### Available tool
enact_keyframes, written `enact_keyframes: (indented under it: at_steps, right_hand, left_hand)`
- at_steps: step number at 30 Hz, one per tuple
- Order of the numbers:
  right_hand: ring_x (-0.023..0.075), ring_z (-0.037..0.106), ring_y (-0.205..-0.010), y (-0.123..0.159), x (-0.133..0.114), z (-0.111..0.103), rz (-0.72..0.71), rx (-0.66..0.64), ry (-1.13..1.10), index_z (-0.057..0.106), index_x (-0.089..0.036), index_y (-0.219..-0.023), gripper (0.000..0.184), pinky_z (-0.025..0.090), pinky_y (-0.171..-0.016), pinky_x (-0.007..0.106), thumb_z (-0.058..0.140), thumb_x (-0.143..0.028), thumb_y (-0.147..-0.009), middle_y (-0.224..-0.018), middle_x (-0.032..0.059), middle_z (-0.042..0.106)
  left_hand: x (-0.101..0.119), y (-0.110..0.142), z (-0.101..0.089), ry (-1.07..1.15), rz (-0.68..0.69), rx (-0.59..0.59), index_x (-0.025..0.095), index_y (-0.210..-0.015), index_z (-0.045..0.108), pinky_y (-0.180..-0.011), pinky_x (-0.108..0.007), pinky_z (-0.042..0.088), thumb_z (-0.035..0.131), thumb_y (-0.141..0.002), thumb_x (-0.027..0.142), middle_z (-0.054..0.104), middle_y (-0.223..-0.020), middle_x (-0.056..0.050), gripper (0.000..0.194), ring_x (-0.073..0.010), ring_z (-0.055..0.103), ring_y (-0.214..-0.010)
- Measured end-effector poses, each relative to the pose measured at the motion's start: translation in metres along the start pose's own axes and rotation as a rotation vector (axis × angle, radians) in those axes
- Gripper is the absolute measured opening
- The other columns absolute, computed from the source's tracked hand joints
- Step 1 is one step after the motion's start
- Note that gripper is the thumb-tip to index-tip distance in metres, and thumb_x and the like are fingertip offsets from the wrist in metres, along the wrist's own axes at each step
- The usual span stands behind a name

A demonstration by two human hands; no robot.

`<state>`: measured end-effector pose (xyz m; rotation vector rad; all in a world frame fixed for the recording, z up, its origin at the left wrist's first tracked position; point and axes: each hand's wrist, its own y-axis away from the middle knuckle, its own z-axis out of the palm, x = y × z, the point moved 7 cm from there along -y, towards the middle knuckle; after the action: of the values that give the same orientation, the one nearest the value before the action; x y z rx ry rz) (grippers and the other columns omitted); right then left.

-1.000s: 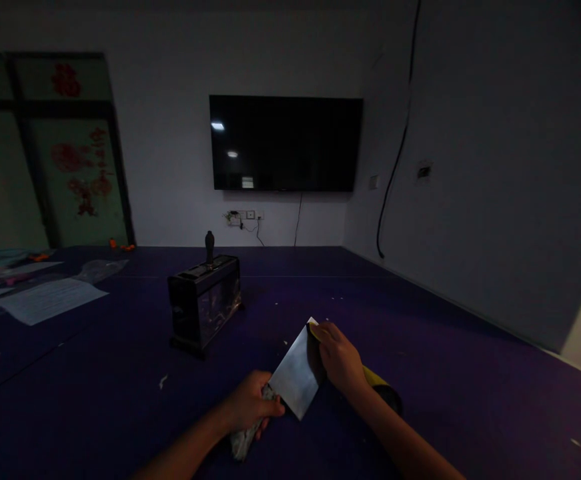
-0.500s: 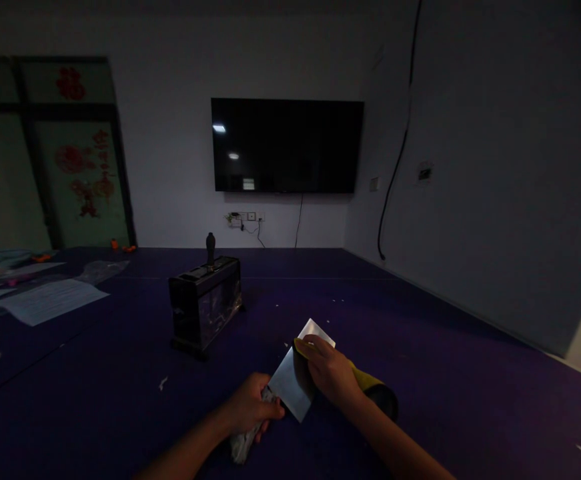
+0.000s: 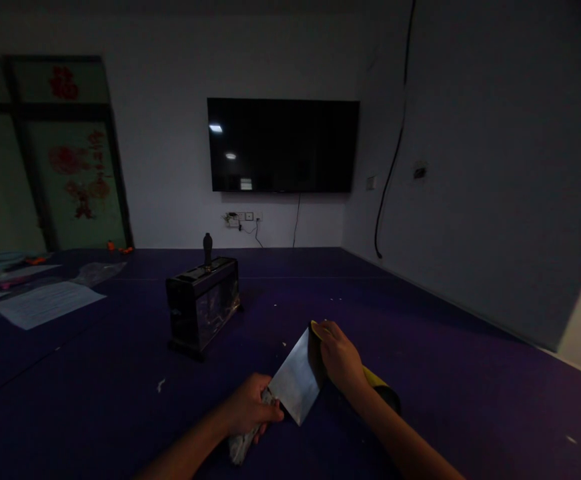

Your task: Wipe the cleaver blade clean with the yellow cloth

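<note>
My left hand (image 3: 253, 410) is closed around the grey-white, wrapped-looking handle (image 3: 241, 448) of a cleaver. Its broad, shiny rectangular blade (image 3: 297, 380) points up and to the right, tilted above the table. At the blade's far end, my right hand (image 3: 339, 357) pinches a yellow and dark cloth (image 3: 317, 329) against the metal. More yellow material with a dark rounded end (image 3: 387, 392) shows behind my right forearm; I cannot tell whether it belongs to the same cloth. The fingertips of my right hand are partly hidden.
A black box-shaped device (image 3: 204, 303) with an upright black knob stands left of the blade on the purple table (image 3: 445, 373). Papers (image 3: 45, 303) and clear plastic lie far left. White scraps dot the surface. A television (image 3: 284, 145) hangs on the wall behind.
My right hand has slid the cloth up and right to the blade's far end, uncovering more metal. My left hand keeps its hold. The view has turned slightly right.
</note>
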<state>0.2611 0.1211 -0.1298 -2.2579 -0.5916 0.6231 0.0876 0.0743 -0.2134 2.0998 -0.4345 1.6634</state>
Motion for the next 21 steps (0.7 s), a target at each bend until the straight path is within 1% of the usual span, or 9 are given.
enact_keyframes:
  at_steps: [5, 10, 14, 18, 21]
  right_hand:
    - [0.0170, 0.057, -0.088, 0.001, -0.007, 0.002, 0.018, -0.039, 0.016, 0.056, -0.020, -0.111, 0.046, 0.046, -0.076, 0.026, 0.035, -0.002, -0.074, -0.104, 0.0071, 0.058]
    - [0.0176, 0.058, -0.089, 0.005, -0.024, 0.008, -0.055, -0.106, 0.007, 0.059, -0.021, -0.108, 0.044, 0.047, -0.075, 0.026, 0.035, -0.004, -0.075, -0.106, 0.0070, 0.058]
    - [0.0180, 0.057, -0.091, 0.009, -0.033, 0.013, -0.099, -0.148, -0.001, 0.058, -0.021, -0.109, 0.044, 0.047, -0.077, 0.026, 0.036, -0.004, -0.075, -0.108, 0.0066, 0.058]
    - [0.0181, 0.056, -0.093, 0.009, -0.030, 0.015, -0.100, -0.161, 0.006, 0.059, -0.022, -0.109, 0.045, 0.046, -0.079, 0.026, 0.036, -0.004, -0.075, -0.109, 0.0059, 0.058]
    - [0.0169, 0.056, -0.092, 0.005, -0.020, 0.013, -0.040, -0.144, 0.017, 0.058, -0.022, -0.110, 0.044, 0.044, -0.079, 0.025, 0.035, -0.004, -0.077, -0.107, 0.0056, 0.058]
  left_hand:
    - [0.005, 0.003, 0.001, 0.000, -0.001, -0.002, 0.016, -0.069, 0.044, -0.032, -0.016, 0.033, 0.066, -0.058, 0.032, 0.043, -0.042, 0.008, 0.029, -0.0053, 0.039, -0.031]
    - [0.003, 0.002, 0.000, -0.005, -0.006, 0.015, 0.016, -0.071, 0.044, -0.032, -0.017, 0.033, 0.067, -0.056, 0.037, 0.044, -0.043, 0.008, 0.034, -0.0052, 0.038, -0.031]
    - [0.004, 0.000, 0.001, -0.001, 0.004, 0.025, 0.016, -0.069, 0.044, -0.032, -0.018, 0.033, 0.066, -0.056, 0.036, 0.043, -0.041, 0.008, 0.033, -0.0060, 0.038, -0.030]
    - [0.005, 0.000, 0.001, -0.012, 0.003, 0.019, 0.016, -0.069, 0.044, -0.032, -0.018, 0.033, 0.066, -0.057, 0.038, 0.043, -0.040, 0.008, 0.033, -0.0066, 0.038, -0.030]
    - [0.005, 0.001, 0.001, -0.026, 0.003, 0.010, 0.016, -0.071, 0.044, -0.032, -0.018, 0.033, 0.066, -0.056, 0.040, 0.043, -0.040, 0.009, 0.036, -0.0062, 0.038, -0.030]
